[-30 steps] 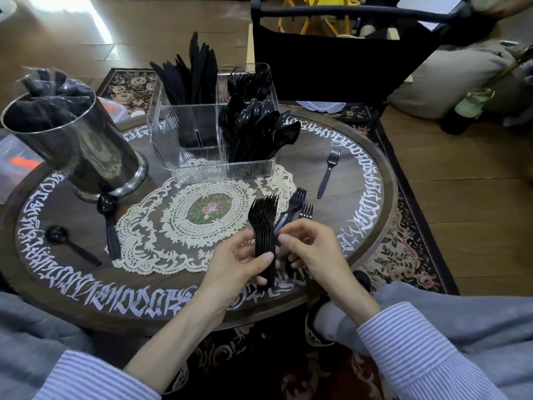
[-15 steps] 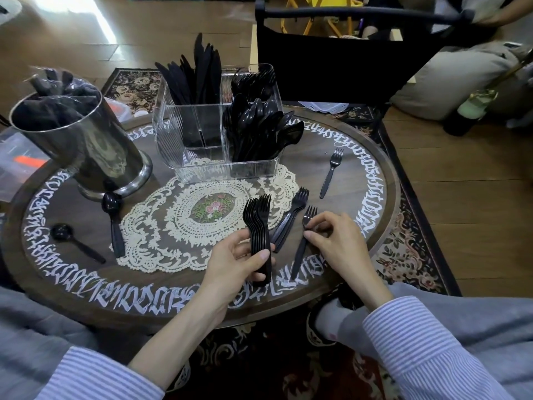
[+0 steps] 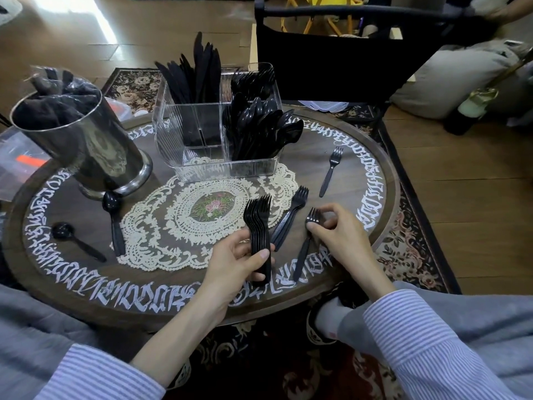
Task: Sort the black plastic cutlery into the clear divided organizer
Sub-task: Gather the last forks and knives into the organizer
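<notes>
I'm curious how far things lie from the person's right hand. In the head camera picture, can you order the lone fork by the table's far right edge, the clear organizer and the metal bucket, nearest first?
From the right hand:
1. Lone fork, just beyond the hand, toward the table's right edge.
2. Clear organizer, farther back, near the middle.
3. Metal bucket, far across on the left.
</notes>
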